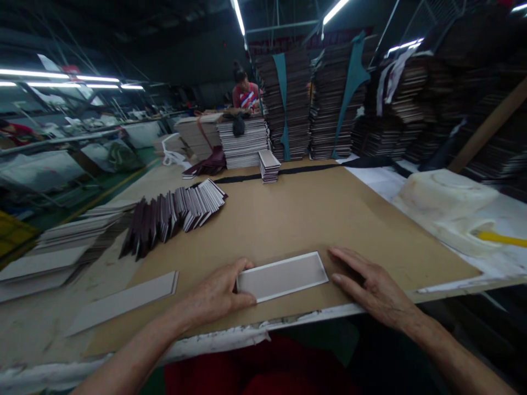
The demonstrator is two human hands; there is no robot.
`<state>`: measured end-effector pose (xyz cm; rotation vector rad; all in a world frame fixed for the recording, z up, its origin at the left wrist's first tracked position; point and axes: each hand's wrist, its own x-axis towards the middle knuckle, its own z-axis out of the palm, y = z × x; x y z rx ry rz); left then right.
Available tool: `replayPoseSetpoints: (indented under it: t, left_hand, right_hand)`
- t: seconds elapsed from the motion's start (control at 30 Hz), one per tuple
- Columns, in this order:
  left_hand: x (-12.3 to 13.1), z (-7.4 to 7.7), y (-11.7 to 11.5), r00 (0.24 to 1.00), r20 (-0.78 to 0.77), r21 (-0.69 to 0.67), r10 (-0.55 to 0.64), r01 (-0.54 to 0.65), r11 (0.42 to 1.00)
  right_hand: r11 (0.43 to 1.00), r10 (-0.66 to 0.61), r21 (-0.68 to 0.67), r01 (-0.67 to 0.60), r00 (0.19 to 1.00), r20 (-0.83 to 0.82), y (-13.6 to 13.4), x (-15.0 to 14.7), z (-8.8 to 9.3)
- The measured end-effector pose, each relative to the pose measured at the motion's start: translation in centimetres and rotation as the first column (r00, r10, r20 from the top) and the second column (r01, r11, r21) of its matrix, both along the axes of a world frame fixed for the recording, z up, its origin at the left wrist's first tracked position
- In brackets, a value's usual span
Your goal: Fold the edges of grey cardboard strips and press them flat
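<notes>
Factory floor, long work table covered in brown kraft paper (313,219). Left hand (216,291) half curled at the left end of a grey rectangular board with white border (282,277), touching it, can't tell if really gripping. Right hand (370,285) open, fingers spread flat on the tabletop, just beside the board's right end. Board lies flat near the tabletop's near edge, around the middle. Plain grey strip (123,303) flat by the near left corner. Fanned row of dark-backed boards (173,216) left of centre. Small stack of boards (269,166) at the far edge, black strip (284,171) running along there. Tall board stacks (288,104) beyond the table, seated co-worker (246,93) behind them. White foam block (444,206) past the right edge.
</notes>
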<state>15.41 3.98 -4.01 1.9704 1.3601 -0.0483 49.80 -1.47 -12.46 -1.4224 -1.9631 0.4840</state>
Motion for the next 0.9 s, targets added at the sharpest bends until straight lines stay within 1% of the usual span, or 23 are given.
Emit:
replayPoseSetpoints:
  t: [0.1, 0.2, 0.27, 0.3, 0.37, 0.4, 0.43, 0.5, 0.57, 0.6, 0.67, 0.73, 0.77, 0.8, 0.87, 0.9]
  left_hand:
    - [-0.3, -0.1, 0.1, 0.999, 0.032, -0.022, 0.002, -0.001, 1.000]
    - [-0.5, -0.3, 0.2, 0.997, 0.081, -0.031, -0.009, 0.012, 0.999]
    - [-0.5, -0.2, 0.1, 0.994, 0.105, -0.022, -0.003, 0.005, 1.000]
    - [-0.5, -0.1, 0.0, 0.994, 0.106, -0.017, 0.008, -0.006, 1.000]
    - [-0.3, 0.2, -0.3, 0.995, 0.092, -0.016, 0.033, -0.032, 0.999]
    - [-0.3, 0.4, -0.4, 0.995, 0.090, -0.019, 0.042, -0.041, 0.999]
    - [-0.2, 0.5, -0.5, 0.994, 0.095, -0.024, 0.047, -0.045, 0.999]
    - [-0.3, 0.6, -0.6, 0.991, 0.126, -0.020, 0.051, -0.049, 0.999]
    - [-0.6, 0.2, -0.4, 0.980, 0.188, -0.030, 0.068, -0.063, 0.998]
    - [-0.8, -0.2, -0.2, 0.968, 0.235, -0.042, 0.092, -0.085, 0.996]
    - [-1.5, -1.5, 0.1, 0.920, 0.353, -0.023, 0.173, -0.176, 0.984]
    - [-2.3, -3.1, 0.3, 0.851, 0.455, 0.059, 0.264, -0.324, 0.944]
    - [-2.9, -3.9, 0.3, 0.821, 0.485, 0.109, 0.300, -0.398, 0.911]
    - [-3.5, -4.6, 0.1, 0.803, 0.499, 0.140, 0.327, -0.447, 0.883]
    - [-4.8, -6.1, -0.6, 0.798, 0.491, 0.163, 0.349, -0.478, 0.863]
    - [-5.4, -6.7, -1.0, 0.812, 0.473, 0.174, 0.343, -0.467, 0.867]
  right_hand:
    - [0.990, 0.127, -0.056, -0.126, 0.992, 0.018, 0.1, -0.4, 1.2]
    - [0.958, 0.252, -0.164, -0.236, 0.964, 0.086, 0.5, -1.2, 2.2]
    - [0.945, 0.277, -0.202, -0.259, 0.959, 0.067, 1.0, -1.8, 2.5]
    - [0.946, 0.264, -0.206, -0.252, 0.964, 0.033, 1.3, -2.0, 2.5]
    - [0.953, 0.178, -0.232, -0.193, 0.980, -0.085, 2.0, -2.5, 2.4]
    - [0.949, 0.116, -0.271, -0.159, 0.979, -0.168, 2.3, -2.7, 2.4]
    - [0.935, 0.056, -0.326, -0.139, 0.966, -0.252, 2.5, -3.0, 2.4]
    - [0.893, -0.019, -0.423, -0.155, 0.925, -0.378, 2.8, -3.4, 2.5]
    - [0.863, -0.037, -0.463, -0.202, 0.889, -0.457, 2.9, -3.6, 2.9]
    - [0.857, -0.050, -0.470, -0.211, 0.874, -0.484, 3.0, -3.6, 3.2]
    - [0.855, -0.118, -0.483, -0.190, 0.835, -0.537, 3.7, -3.3, 3.9]
    - [0.867, -0.238, -0.484, -0.114, 0.760, -0.605, 5.5, -2.8, 4.8]
    - [0.878, -0.301, -0.474, -0.065, 0.696, -0.652, 6.9, -2.5, 5.4]
    - [0.889, -0.349, -0.458, -0.018, 0.621, -0.702, 8.5, -2.3, 6.0]
    - [0.909, -0.388, -0.412, 0.060, 0.483, -0.785, 12.5, -2.4, 7.1]
    - [0.918, -0.384, -0.386, 0.090, 0.445, -0.809, 14.9, -2.6, 7.7]
